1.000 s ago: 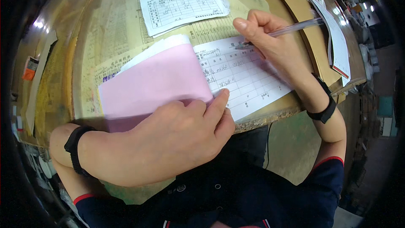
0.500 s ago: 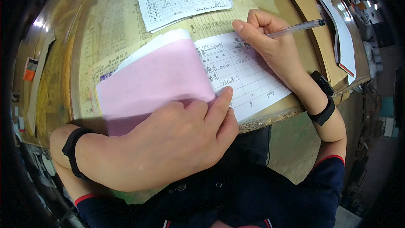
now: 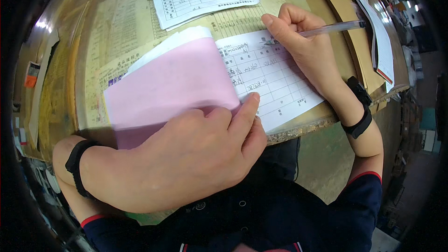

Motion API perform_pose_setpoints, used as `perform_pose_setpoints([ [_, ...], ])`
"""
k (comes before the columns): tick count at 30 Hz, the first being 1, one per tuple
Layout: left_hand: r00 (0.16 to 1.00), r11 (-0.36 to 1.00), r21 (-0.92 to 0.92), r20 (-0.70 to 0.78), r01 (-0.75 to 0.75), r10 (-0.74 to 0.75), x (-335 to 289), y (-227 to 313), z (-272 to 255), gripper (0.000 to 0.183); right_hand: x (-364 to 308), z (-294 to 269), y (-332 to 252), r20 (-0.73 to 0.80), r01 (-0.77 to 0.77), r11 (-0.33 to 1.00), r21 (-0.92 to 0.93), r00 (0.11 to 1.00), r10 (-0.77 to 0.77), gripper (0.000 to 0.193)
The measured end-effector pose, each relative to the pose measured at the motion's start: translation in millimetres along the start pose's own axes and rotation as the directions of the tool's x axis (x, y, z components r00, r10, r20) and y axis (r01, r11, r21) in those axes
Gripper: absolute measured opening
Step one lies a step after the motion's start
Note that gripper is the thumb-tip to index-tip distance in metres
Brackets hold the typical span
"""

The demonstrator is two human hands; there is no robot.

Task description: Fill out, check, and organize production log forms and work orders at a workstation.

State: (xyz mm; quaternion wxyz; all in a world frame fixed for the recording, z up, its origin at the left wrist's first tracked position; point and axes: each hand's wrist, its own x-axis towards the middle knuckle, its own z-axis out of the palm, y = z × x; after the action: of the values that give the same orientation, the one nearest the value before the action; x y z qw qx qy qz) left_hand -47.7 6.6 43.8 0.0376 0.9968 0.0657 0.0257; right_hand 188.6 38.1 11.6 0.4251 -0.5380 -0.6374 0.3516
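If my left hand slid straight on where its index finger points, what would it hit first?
Gliding over the white form, it would probably meet the right hand, which holds the pen; depth is unclear.

Pen [image 3: 336,27], clear glossy plastic, in right fingers [image 3: 279,27]. Pink sheet [image 3: 170,81], smooth matt paper, beneath left fingers [image 3: 245,112]; form [image 3: 289,77], matt white paper, at their tips. Table edge [image 3: 308,129], rough, wood-like, right of left fingers.
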Motion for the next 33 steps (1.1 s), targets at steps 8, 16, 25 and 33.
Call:
perform_pose_setpoints([
  [8,1.0,1.0,-0.008,-0.011,0.008,-0.008,-0.1,1.1,1.3,0.035,-0.9,-0.2,2.1,-0.023,0.029,0.999,-0.017,0.999,-0.029,0.036],
  [16,1.0,1.0,0.023,0.013,0.008,-0.008,0.9,1.7,-2.2,0.037,0.2,-3.4,3.3,-0.014,0.055,0.998,0.003,0.998,-0.055,0.038],
  [25,1.0,1.0,0.008,0.023,-0.007,0.007,0.2,0.8,-3.3,0.04,-2.5,-15.1,5.9,-0.03,-0.008,0.998,0.064,0.999,0.01,0.041],
  [33,1.0,1.0,0.017,0.012,-0.004,0.004,0.6,1.2,-0.3,0.04,-4.3,-13.5,3.2,-0.02,-0.011,0.999,0.039,1.0,0.012,0.042],
])
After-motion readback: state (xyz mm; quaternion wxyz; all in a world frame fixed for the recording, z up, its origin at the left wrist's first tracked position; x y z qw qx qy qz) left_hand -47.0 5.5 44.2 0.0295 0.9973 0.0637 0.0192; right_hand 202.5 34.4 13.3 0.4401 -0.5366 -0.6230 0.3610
